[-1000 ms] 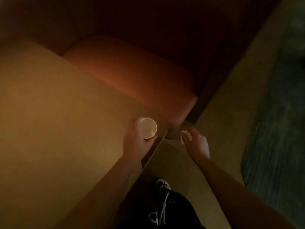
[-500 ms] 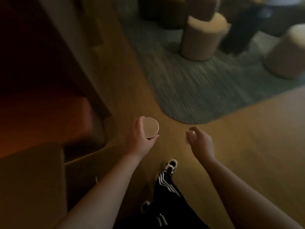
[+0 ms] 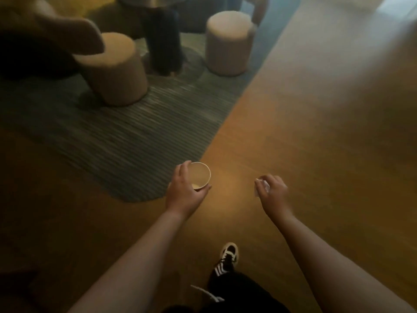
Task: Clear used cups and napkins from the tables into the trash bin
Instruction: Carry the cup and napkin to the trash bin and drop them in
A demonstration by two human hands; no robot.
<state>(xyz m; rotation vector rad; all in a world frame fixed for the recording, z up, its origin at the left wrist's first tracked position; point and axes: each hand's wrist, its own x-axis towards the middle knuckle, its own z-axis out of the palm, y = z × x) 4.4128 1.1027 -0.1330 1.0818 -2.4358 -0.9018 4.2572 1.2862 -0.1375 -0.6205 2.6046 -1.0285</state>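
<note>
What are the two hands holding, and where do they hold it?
The left hand grips a paper cup around its side, just below the rim. The right hand pinches a crumpled white napkin in its fingertips.

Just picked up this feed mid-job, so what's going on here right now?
A person is walking across a wooden floor with both hands full. The left hand grips a paper cup, upright with a little liquid in the bottom. The right hand pinches a crumpled white napkin in its fingers. No trash bin is in view; a rug with round stools lies ahead-left.
</note>
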